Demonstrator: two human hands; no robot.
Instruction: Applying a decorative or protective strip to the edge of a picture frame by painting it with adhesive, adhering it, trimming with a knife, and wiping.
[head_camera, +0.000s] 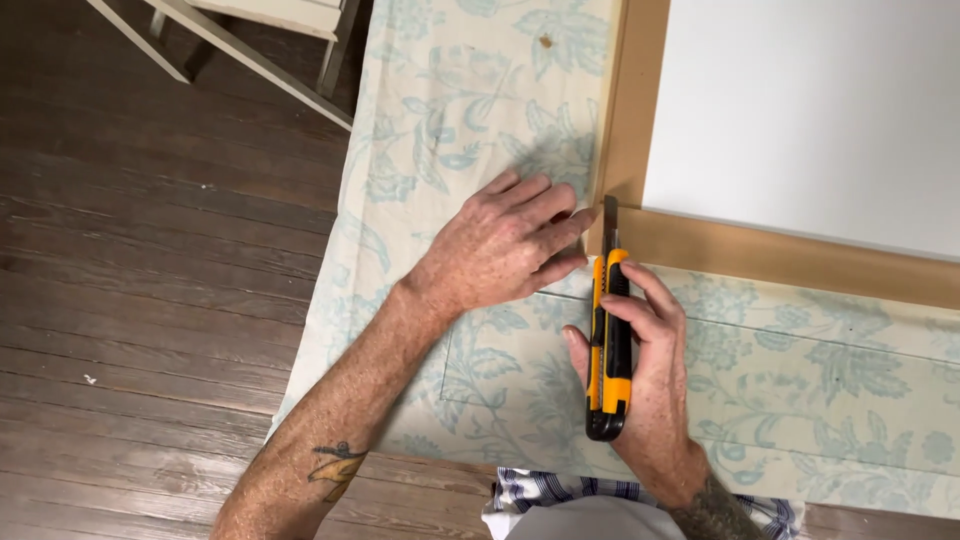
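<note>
Cutting: right hand (650, 350) clamped on knife (610, 340), blade at frame (640, 235) corner.
Left hand (505, 245): flat, holding nothing, pressing fabric (450, 120) beside blade.
Risk: a slip would likely nick those fingertips.

Even, soft indoor light, sharp focus throughout, faint shadows, no glare.

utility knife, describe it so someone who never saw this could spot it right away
Start at the brown frame around the white panel, lying on floral cloth. At the frame's near left corner, the right hand grips the utility knife, blade tip at the corner, beside the left hand pressed flat. It is the only yellow-and-black thing among pale blue, brown and white.
</note>
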